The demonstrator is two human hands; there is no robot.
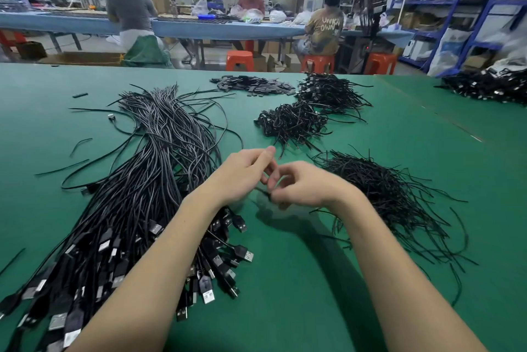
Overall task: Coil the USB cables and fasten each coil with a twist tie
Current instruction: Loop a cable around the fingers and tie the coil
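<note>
In the head view, a thin black twist tie [263, 192] is being pinched between the curled fingers of the left hand [242, 173] and the right hand [305, 183], the two hands touching above the green table [285, 280]. The loose USB cables [148, 180] are being left heaped just left of the left hand, spare twist ties [385, 189] piled just right of the right hand, and coiled bundles [291, 120] lying beyond both.

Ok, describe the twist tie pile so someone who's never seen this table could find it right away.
Start at the green table and find the two hands near its middle. Just beyond the right hand, on its outer side, lies the twist tie pile. Unlike the long USB cable bundle on the left, its strands are short, thin, loose and plugless.
</note>
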